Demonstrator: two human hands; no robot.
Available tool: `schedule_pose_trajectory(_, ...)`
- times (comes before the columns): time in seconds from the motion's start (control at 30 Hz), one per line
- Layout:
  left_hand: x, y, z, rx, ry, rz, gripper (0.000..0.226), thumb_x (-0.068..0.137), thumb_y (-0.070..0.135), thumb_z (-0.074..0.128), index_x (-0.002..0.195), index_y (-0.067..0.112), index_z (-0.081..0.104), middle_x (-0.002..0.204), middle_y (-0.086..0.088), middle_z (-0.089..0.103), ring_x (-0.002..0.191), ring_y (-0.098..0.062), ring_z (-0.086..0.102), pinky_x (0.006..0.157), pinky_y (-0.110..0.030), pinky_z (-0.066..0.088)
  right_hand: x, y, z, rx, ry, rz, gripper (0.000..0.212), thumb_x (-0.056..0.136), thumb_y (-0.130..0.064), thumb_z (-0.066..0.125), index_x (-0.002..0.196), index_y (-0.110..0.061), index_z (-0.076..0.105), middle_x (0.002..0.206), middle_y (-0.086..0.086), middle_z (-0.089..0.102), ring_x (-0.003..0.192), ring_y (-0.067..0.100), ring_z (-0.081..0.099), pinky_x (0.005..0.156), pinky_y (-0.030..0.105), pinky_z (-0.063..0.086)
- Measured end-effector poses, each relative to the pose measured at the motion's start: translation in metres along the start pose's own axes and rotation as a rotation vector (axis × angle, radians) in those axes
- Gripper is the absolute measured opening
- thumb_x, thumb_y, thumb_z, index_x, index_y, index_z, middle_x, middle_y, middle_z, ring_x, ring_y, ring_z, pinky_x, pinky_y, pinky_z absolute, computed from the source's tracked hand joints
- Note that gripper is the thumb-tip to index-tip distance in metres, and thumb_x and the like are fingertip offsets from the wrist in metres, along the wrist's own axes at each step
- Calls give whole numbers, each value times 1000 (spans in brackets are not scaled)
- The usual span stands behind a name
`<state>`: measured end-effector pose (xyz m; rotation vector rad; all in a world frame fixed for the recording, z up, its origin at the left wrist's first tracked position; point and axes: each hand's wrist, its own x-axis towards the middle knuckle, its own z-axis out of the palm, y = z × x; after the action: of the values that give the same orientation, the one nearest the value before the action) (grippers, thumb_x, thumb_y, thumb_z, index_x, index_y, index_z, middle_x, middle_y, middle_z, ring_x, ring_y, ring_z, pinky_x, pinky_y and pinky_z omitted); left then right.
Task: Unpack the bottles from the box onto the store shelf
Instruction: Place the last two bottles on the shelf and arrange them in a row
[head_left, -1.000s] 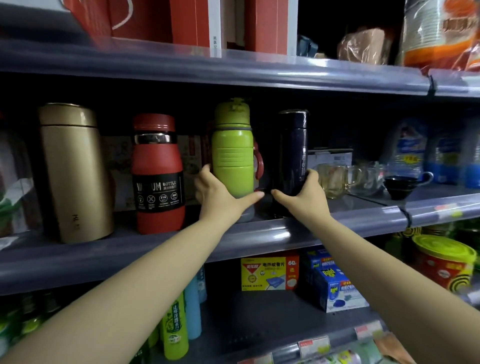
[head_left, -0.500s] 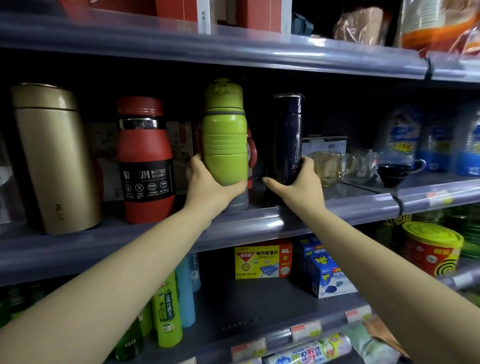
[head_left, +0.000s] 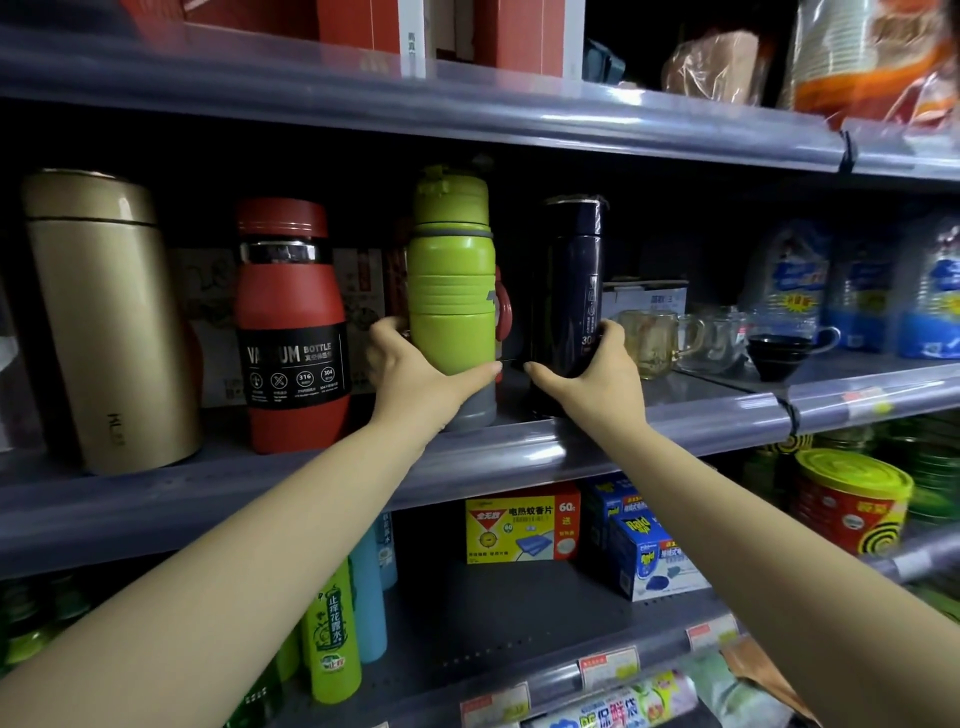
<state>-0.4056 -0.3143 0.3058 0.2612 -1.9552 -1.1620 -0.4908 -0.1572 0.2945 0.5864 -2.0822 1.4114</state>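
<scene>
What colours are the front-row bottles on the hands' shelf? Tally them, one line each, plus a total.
Gold bottle: 1
Red bottle: 1
Green bottle, in the left hand: 1
Navy bottle, in the right hand: 1
Total: 4

Four bottles stand on the shelf (head_left: 311, 483): one gold bottle (head_left: 109, 317), one red bottle (head_left: 291, 327), one green bottle (head_left: 449, 275), one dark blue bottle (head_left: 569, 280); two hands reach in.
</scene>
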Motion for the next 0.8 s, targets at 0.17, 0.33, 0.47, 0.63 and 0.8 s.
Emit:
schedule_pose_trajectory(0.17,3,-4,-3,-109,-66,-44,85,68,28,81,131,17,26,131,-5,40,113,-19,46,87,-31,40,0,0,0,-2,1,-5,77,71,-36,81,129,-11,37,121,3,59,95,9,50,79,24,43)
schedule_pose_trajectory(0.33,4,-4,-2,-142,-86,-67,86,65,41,81,131,20,29,131,-1,40,117,-16,44,89,-30,38,0,1,1,-14,4,-8,77,71,-37,81,129,-11,37,122,4,58,97,11,51,80,24,44)
schedule_pose_trajectory(0.47,2,1,2,29,0,-35,116,54,51,86,139,20,14,140,-5,23,128,-20,28,94,-29,29,1,2,1,-18,9,-8,78,71,-37,80,130,-11,36,123,4,58,101,13,54,80,24,43)
schedule_pose_trajectory(0.63,1,0,2,25,18,-1,98,62,39,85,133,15,22,135,-6,28,120,-20,36,88,-26,31,1,2,2,-21,10,-1,78,71,-39,80,129,-12,36,123,4,58,105,18,57,81,26,45)
schedule_pose_trajectory(0.8,-2,1,-1,-17,-26,17,93,69,30,80,138,10,22,137,-7,32,105,-13,38,86,-23,32,0,2,1,-13,6,-6,77,70,-39,81,127,-12,37,122,4,58,98,13,54,80,26,45)
